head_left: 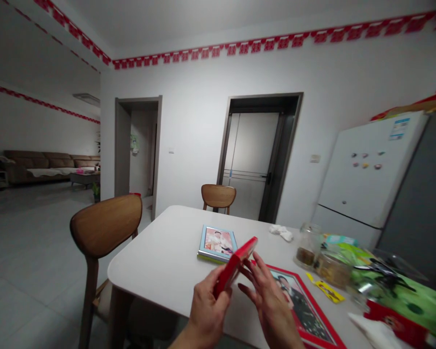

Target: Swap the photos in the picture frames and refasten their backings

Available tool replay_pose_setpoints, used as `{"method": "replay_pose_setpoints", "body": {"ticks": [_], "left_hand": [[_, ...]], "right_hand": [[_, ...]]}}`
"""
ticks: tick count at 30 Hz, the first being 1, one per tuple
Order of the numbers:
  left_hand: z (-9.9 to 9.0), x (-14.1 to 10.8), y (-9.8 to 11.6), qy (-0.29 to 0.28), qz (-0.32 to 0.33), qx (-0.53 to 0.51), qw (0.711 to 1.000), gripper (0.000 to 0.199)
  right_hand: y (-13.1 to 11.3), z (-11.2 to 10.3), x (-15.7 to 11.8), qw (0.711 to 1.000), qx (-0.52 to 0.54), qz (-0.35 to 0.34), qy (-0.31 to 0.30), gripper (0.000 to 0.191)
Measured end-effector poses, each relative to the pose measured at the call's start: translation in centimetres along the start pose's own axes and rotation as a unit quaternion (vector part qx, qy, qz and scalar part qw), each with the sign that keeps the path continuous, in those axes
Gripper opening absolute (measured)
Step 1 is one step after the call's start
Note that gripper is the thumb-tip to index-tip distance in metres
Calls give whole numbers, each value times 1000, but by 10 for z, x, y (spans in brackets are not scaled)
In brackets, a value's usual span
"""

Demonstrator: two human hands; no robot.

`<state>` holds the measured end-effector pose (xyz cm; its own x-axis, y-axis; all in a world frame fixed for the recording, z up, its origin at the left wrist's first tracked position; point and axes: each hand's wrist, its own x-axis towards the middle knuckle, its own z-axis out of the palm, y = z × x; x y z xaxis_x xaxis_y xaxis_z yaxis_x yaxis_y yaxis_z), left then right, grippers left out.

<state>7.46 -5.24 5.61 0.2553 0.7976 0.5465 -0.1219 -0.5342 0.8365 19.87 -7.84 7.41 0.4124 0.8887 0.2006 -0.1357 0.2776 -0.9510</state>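
Observation:
My left hand (208,308) grips the lower end of a small red picture frame (233,265), thumb on the near side, holding it tilted above the table. My right hand (271,303) is beside its right face, fingers spread and slightly bent; whether the fingertips touch the frame I cannot tell. What the red frame's face shows is turned away from view. Behind it, a light-blue framed photo (218,242) lies on top of a small stack. Partly under my right hand, a large red-framed photo (307,308) lies flat on the table.
The white table (156,257) has a rounded left corner. On its right are glass jars (307,247), a yellow packet (329,291), a green bag (407,300), a red box (396,322) and crumpled tissue (281,232). Wooden chairs (109,223) stand at the left and far sides.

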Motion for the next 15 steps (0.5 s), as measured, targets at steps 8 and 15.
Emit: {"method": "replay_pose_setpoints", "body": {"ticks": [8, 15], "left_hand": [[-18, -41, -45, -213, 205, 326, 898, 44], [-4, -60, -78, -237, 285, 451, 812, 31]], "right_hand": [[33, -34, 0, 983, 62, 166, -44, 70], [76, -60, 9, 949, -283, 106, -93, 59]]}}
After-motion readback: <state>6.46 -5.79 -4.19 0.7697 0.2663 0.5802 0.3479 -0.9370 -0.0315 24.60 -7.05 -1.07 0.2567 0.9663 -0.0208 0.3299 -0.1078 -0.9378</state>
